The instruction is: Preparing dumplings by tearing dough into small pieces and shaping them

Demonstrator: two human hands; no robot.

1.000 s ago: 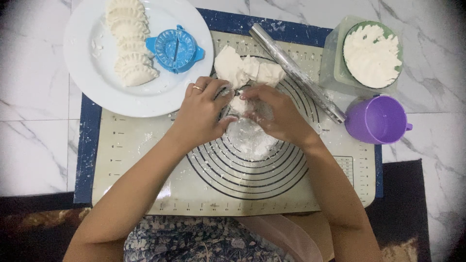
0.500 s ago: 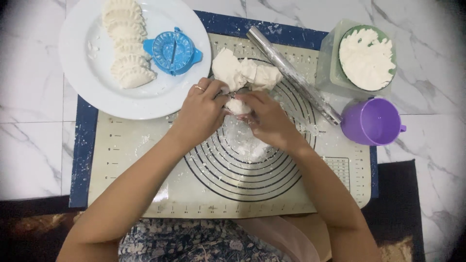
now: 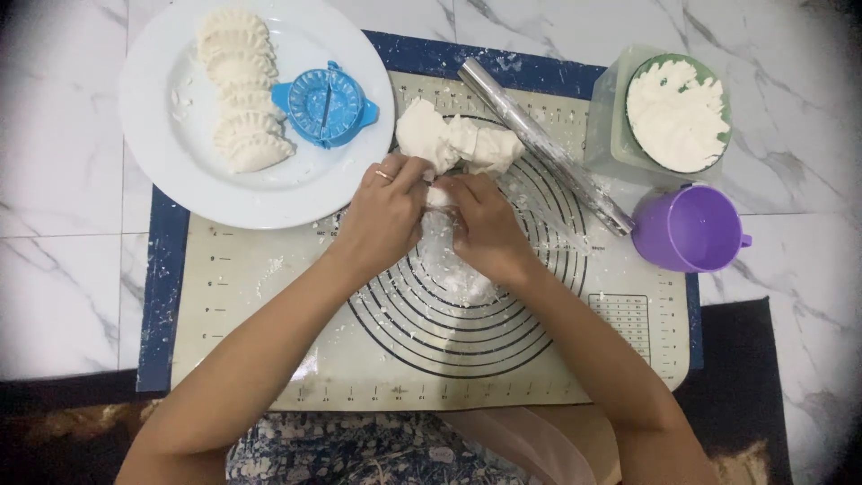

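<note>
Hands (image 3: 386,216) two, dumplings (image 3: 238,90) six.

From my seat I see a white plate (image 3: 180,171) at the upper left, partly over the edge of the baking mat (image 3: 269,359). A row of folded dumplings (image 3: 238,90) lies on the plate, and a blue dumpling press (image 3: 323,105) sits just beside them on the plate's right side. A metal rolling pin (image 3: 548,148) lies slanted across the mat's upper right part. Past it, a clear container (image 3: 603,117) holds a green bowl (image 3: 724,135) full of flour (image 3: 675,110). A purple cup (image 3: 690,229) stands near the pin's lower end, at the mat's right edge. The mat is printed with dark rings and rests on a marble floor (image 3: 63,269).
</note>
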